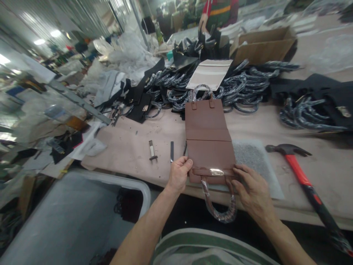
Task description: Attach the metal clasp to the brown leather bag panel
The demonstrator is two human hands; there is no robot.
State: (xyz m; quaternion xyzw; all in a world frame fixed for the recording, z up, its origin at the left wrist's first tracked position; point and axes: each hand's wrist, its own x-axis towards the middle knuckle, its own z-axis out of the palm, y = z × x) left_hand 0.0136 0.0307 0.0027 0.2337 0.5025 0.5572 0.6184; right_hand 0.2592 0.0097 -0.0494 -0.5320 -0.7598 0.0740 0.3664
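A brown handbag lies flat and opened out on the worktable. Its gold-coloured clasp sits on a strap along the near edge. One plastic-wrapped handle hangs over the table's front edge; another points toward the back. My left hand pinches the bag's left edge, thumb on top. My right hand is at the near right corner, thumb and fingers closed on the bag's edge by the strap end. Under the bag's right side is a grey speckled slab.
A claw hammer with a red and black handle lies at right. Small tools lie left of the bag. Black bag pieces with wrapped handles pile up behind, near a cardboard box. A grey bin stands front left. Another person is beyond.
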